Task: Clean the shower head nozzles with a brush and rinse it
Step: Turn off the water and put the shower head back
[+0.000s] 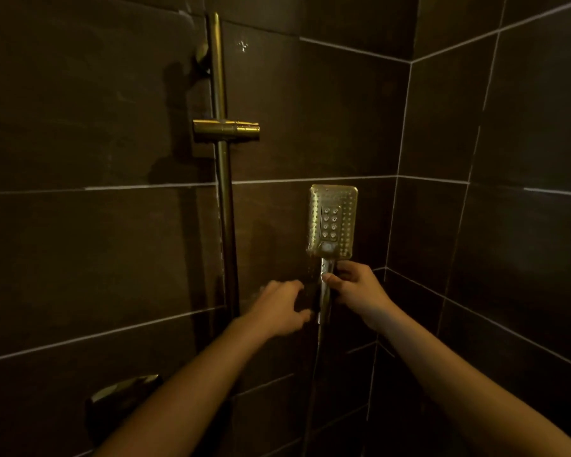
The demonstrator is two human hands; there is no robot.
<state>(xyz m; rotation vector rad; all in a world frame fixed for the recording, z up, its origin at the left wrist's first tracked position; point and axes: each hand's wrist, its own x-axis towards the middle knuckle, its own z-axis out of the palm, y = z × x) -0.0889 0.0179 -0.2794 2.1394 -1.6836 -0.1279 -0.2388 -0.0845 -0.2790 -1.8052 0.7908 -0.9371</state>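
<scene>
A gold rectangular shower head is held upright in front of the dark tiled wall, its nozzle face turned toward me. My right hand grips its handle just below the head. The hose hangs down from the handle. My left hand is beside the handle on the left, fingers spread and a little blurred, holding nothing. No brush is in view.
A gold slide rail runs up the wall at left, with an empty holder bracket on it. A gold fitting sticks out of the wall at lower left. The tiled corner lies right of the shower head.
</scene>
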